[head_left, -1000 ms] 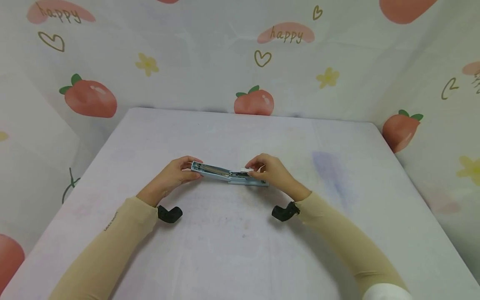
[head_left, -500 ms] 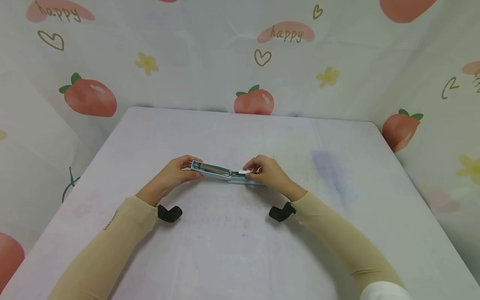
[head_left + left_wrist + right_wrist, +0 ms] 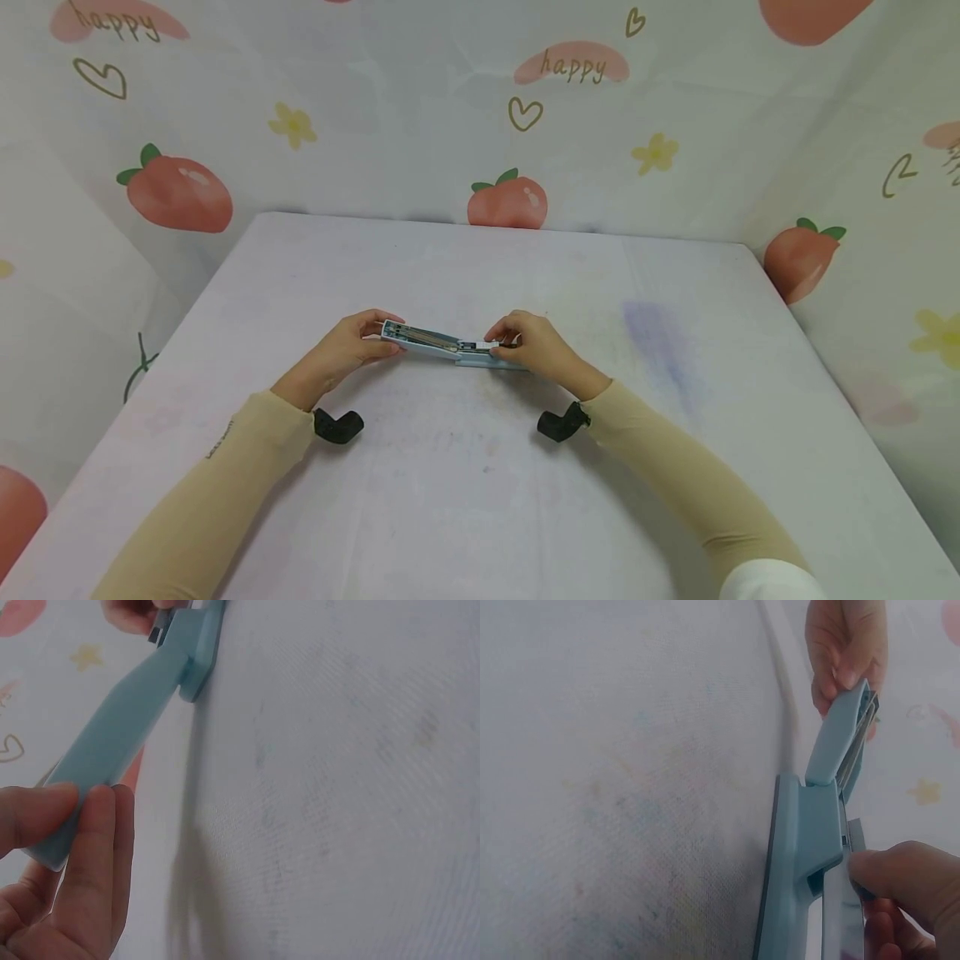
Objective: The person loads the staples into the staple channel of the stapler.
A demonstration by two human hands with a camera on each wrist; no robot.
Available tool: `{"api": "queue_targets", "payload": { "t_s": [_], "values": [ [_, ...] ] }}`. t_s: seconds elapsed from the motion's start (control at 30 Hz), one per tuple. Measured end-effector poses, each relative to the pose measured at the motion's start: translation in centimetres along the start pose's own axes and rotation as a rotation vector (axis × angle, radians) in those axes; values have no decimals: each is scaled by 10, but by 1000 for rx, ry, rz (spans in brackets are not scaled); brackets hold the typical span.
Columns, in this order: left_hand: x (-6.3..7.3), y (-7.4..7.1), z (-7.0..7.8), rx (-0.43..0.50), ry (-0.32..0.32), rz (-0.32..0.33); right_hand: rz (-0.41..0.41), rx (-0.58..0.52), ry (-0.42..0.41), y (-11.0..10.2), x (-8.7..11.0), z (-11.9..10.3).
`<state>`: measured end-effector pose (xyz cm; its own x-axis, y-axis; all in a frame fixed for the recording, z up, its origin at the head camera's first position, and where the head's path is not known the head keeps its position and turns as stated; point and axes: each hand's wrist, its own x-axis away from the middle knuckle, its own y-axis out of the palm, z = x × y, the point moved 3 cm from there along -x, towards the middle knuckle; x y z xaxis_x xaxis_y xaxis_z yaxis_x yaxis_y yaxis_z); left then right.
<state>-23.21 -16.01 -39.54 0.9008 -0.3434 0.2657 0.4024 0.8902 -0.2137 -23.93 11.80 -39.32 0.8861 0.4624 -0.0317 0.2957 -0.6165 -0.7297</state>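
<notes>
A light blue stapler (image 3: 429, 344) lies across the middle of the table with its top swung wide back to the left. My left hand (image 3: 347, 346) grips the end of that raised cover (image 3: 112, 724) between thumb and fingers, clear of the table. The base (image 3: 780, 862) rests on the table to the right, its metal magazine (image 3: 842, 919) exposed. Over the magazine, my right hand (image 3: 546, 348) pinches a small silvery strip of staples (image 3: 856, 834), thumb and fingertips right at the channel. Part of the strip is hidden behind the right thumb (image 3: 896, 871).
A white cloth covers the table (image 3: 450, 500), with a faint purple stain (image 3: 660, 350) at the right. Black wrist mounts (image 3: 339, 427) hang below both sleeves. A peach-patterned curtain (image 3: 397, 108) stands behind the table's far edge.
My right hand has shifted slightly left along the magazine, and the silvery strip has come down lower against it. The left hand and the stapler have stayed put.
</notes>
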Motion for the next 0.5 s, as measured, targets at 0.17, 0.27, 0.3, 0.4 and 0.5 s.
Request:
{"api": "queue_targets", "payload": {
  "t_s": [0.17,0.27,0.3,0.4,0.5],
  "values": [
    [0,-1,0,7,-10,0,-11,6,-1,0,-1,0],
    [0,0,0,10,-10,-3,-14,8,-5,0,-2,0],
    [0,0,0,10,-9,-4,-15,9,-6,0,-2,0],
    [0,0,0,9,-8,-3,-19,11,-5,0,-2,0],
    [0,0,0,7,-5,-1,-25,6,1,0,-2,0]
  ]
}}
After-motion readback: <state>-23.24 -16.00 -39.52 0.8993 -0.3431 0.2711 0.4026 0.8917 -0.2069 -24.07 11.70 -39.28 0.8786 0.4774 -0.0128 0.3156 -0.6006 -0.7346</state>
